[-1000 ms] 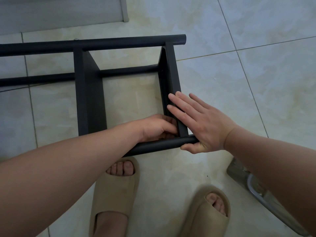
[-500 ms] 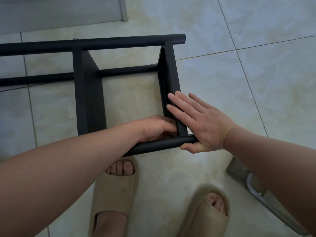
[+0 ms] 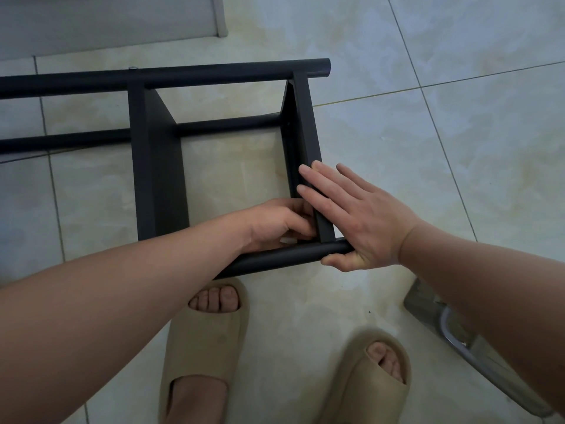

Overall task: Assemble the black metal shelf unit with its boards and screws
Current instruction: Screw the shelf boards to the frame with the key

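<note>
The black metal shelf unit lies on its side on the tiled floor, its far tube [image 3: 214, 73] and near tube [image 3: 275, 258] joined by a middle board [image 3: 159, 166] and a right end board [image 3: 302, 117]. My left hand [image 3: 278, 224] is inside the corner where the end board meets the near tube, fingers curled; what they hold is hidden. My right hand [image 3: 360, 215] lies flat with straight fingers on the end board's upper edge, its thumb against the end of the near tube.
My feet in beige slippers [image 3: 204, 347] [image 3: 373, 377] stand just in front of the near tube. A grey metal object [image 3: 452, 335] lies on the floor at the right, under my right forearm. A grey panel [image 3: 107, 22] fills the top left.
</note>
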`<state>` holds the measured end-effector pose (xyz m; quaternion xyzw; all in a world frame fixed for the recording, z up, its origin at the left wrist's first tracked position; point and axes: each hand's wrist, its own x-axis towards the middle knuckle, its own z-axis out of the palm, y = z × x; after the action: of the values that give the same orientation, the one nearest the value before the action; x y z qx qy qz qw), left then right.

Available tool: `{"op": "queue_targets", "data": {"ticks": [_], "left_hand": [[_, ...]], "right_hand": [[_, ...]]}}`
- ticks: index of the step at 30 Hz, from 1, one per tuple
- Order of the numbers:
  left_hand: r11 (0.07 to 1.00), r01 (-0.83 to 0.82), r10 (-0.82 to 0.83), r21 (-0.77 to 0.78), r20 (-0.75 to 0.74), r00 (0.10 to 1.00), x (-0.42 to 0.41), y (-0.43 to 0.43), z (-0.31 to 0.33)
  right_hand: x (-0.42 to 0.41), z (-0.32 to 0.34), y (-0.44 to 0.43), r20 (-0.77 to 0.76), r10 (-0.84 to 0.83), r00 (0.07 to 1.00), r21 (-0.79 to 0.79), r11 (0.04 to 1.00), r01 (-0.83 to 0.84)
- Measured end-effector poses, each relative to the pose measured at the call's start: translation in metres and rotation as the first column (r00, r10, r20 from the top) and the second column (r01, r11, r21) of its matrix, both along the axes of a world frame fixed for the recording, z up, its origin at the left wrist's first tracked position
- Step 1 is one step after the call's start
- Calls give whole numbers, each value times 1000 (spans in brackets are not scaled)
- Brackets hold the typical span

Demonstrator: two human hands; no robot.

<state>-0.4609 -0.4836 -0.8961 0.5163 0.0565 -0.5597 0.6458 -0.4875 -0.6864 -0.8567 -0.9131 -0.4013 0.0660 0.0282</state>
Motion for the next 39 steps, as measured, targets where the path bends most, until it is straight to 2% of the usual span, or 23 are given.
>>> {"op": "queue_targets", "data": {"ticks": [2,3,5,6,10,12,14,16,18,21,27,29,33,39], "left_hand": [[993,20,-28,118,65,997,1,7,3],[971,63,-101,230,155,983,1,11,5],[871,137,-318,472,329,889,-1,24,14],[820,157,-406,551,366,837,-3,32,18],[658,301,-625,690,278,729,-16,60,55],[531,389,-741,753,189,645,-24,67,73],[400,397,-836,826,151,527,-33,70,86],[351,342,-874,872,174,454,-41,72,97],[366,270,-870,891,224,440,-42,77,110],[448,146,-831,882,351,432,-36,84,141],[571,-64,-760,819,556,335,-30,85,210],[565,-83,-772,821,562,297,-33,80,230],[527,-106,-795,843,533,290,-43,69,255],[479,-216,-766,851,526,369,-51,65,244]], "right_hand": [[0,2,0,-12,-2,1000,-23,1000,2],[0,5,0,-19,-4,1000,-41,999,3],[-1,11,2,-40,-10,999,-90,996,6],[-2,15,4,-59,-23,998,-115,993,16],[-16,31,14,-211,-199,957,-165,972,166],[-25,40,21,-278,-298,913,-211,946,245],[-34,50,29,-335,-401,853,-259,909,326],[-42,65,37,-385,-487,784,-292,870,397],[-48,82,44,-422,-535,732,-301,844,444],[-54,116,49,-449,-570,688,-268,820,505],[-70,185,52,-412,-611,677,-146,777,613],[-80,201,53,-419,-616,667,-116,765,634],[-100,219,54,-386,-624,679,-54,750,659],[-102,208,63,-329,-636,698,-85,756,649]]}}
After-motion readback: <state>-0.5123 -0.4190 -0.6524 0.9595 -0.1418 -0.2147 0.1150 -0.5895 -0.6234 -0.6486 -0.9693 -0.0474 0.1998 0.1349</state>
